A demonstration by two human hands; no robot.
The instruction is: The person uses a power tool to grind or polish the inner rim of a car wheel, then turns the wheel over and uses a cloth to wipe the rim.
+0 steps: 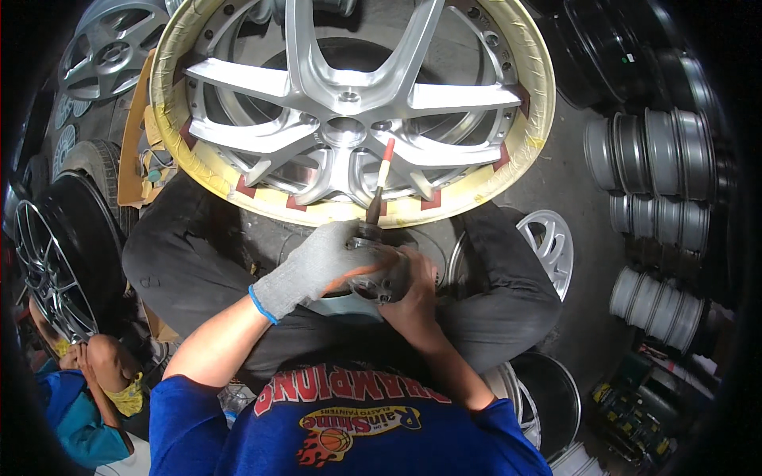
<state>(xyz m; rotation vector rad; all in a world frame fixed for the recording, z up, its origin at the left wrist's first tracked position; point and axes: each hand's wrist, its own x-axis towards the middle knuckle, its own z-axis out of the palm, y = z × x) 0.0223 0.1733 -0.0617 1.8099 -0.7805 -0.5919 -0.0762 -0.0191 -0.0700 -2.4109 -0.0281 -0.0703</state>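
A large silver alloy wheel [238, 77] stands before me, its rim covered with yellowish masking tape [178, 163] and small dark red patches around the spoke ends. Below its hub I hold a dark rotary grinder [373, 213] in both hands. Its slim nose points up at the spokes and ends in a red and cream tip [386, 155]; I cannot tell if it touches the metal. My left hand [313, 258], in a grey glove with a blue cuff, wraps the grinder's front. My bare right hand [413, 289] grips its body from the right; its fingers are partly hidden.
My bent legs [512, 297] flank the wheel. Stacked rims [651, 155] line the right side, and a small silver wheel [552, 250] lies by my right knee. A cardboard box [135, 151] and a black wheel [59, 254] are at left, near another seated person [87, 397].
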